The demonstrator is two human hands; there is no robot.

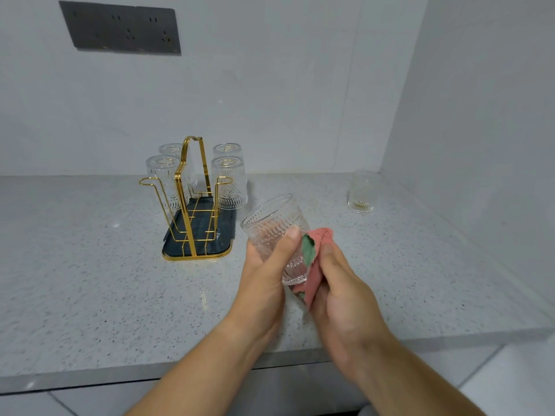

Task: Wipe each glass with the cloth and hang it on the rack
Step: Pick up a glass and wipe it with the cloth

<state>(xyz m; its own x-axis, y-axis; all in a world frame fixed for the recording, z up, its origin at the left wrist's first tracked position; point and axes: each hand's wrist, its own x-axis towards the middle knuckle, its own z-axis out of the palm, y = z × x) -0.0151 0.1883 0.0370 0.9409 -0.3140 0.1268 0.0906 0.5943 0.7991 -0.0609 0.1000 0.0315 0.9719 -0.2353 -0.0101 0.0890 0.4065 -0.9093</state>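
Both forearms enter from 6 o'clock, over the desk's (90,280) near edge. Left hand (264,274): fingers curled round the held glass (271,223), thumb (289,240) laid across its ribbed side; grip is closed on the lower half. Held glass is clear and patterned, off the desk, tilted, mouth toward 11 o'clock, base toward 5 o'clock. Right hand (345,298): fingers bunched and closed on the cloth (319,238), pink with a green reverse, pressed against the glass's right side and base; cloth touches the glass from 3 o'clock and hangs a little below it. Desk is grey speckled stone. At 10 o'clock from the held glass, near but apart, stands the rack (192,187): gold wire with a tall loop handle, set in a dark tray (225,225) with a gold rim. Four hung glasses sit mouth-down on its prongs, two on the left (163,183) and two on the right (229,187). At 2 o'clock, well apart, one lone glass (361,192) stands upright on the desk near the corner of the walls. Farthest, at 11 o'clock on the back wall (285,100), a dark socket panel (120,27).
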